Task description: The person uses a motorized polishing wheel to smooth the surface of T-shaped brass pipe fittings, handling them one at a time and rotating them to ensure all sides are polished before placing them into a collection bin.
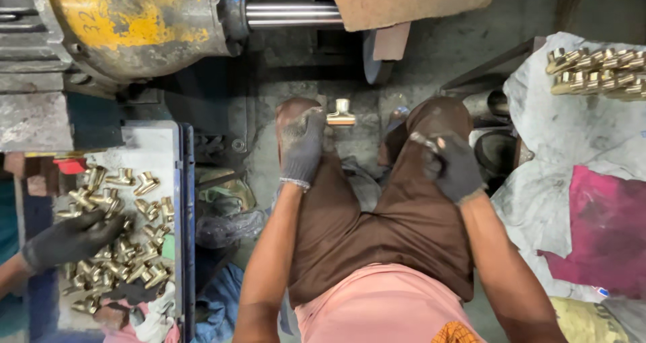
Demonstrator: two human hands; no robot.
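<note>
Gripping a brass T-shaped fitting (341, 113) at the fingertips of my left hand (302, 146), I hold it out past my left knee, with the grey knit glove closed on its near end and the palm resting on the knee. My right hand (452, 165), in a darker, grimy glove, is curled narrow on my right thigh, pinching something small that I cannot make out. My brown apron (377, 229) is smooth and dull across both legs. To the left, a tray (151, 148) holds a loose heap of the same shiny brass fittings (128, 249), and a co-worker's black-gloved hand (70, 239) lies spread on them. Far right, more fittings (599, 72) lie in neat rows on crumpled white cloth (565, 128).
</note>
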